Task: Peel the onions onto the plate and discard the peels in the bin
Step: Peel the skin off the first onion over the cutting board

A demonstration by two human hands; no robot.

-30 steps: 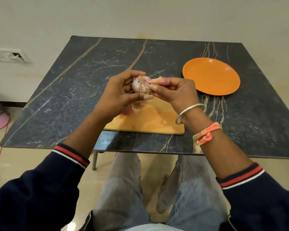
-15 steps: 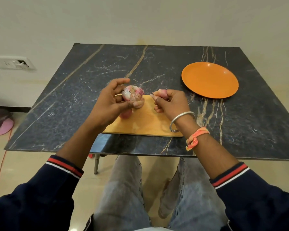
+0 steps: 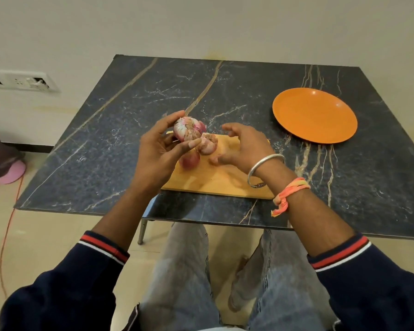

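The dark stone table [image 3: 129,139] is cut off at the right. Both hands partly hide the flat wooden board [image 3: 225,180]. A round orange plate [image 3: 314,115] lies right of the board. Above the board, the left hand [image 3: 158,151] has its fingers curled round a papery pink onion [image 3: 187,130]. The right hand [image 3: 239,149] has spread fingers beside a second onion [image 3: 208,145]; whether they touch is unclear. A third onion [image 3: 190,161] peeks out on the board.

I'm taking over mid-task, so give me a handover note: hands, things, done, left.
Left hand holds a partly peeled onion above the board.
Right hand is open beside a pinkish piece, peel or onion unclear, at the board.
A second onion lies on the board, skin on.
No onion on the plate yet; no bin in view.
Left: finish peeling, plate the onions, bin the peels.
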